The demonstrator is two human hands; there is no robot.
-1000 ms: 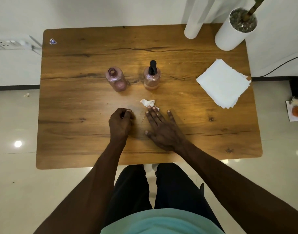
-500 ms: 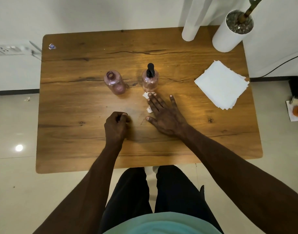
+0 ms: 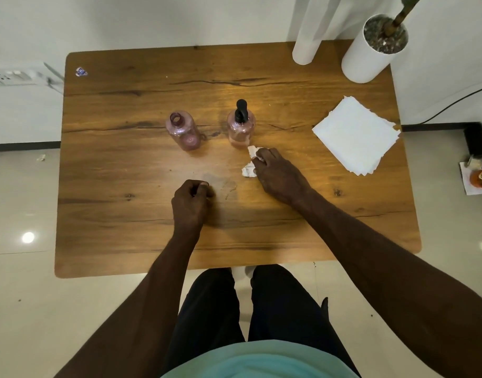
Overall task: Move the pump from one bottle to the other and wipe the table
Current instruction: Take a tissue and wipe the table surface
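Note:
Two pink see-through bottles stand mid-table. The left bottle (image 3: 183, 130) has an open neck. The right bottle (image 3: 240, 130) carries the black pump (image 3: 241, 110). My right hand (image 3: 278, 174) lies on the wooden table (image 3: 125, 219) just in front of the right bottle, fingers curled over a crumpled white tissue (image 3: 249, 170) that sticks out on its left side. My left hand (image 3: 190, 201) rests on the table as a closed fist, nearer to me. A faint damp smear (image 3: 220, 184) marks the wood between the hands.
A stack of white paper napkins (image 3: 355, 137) lies at the right. A white plant pot (image 3: 372, 50) and a white roll (image 3: 306, 47) stand at the back right corner. A small sticker (image 3: 81, 72) sits at the back left.
My right hand slid the tissue away from me and to the right, toward the pump bottle, and its fingers curled from flat around the tissue. My left fist stayed put.

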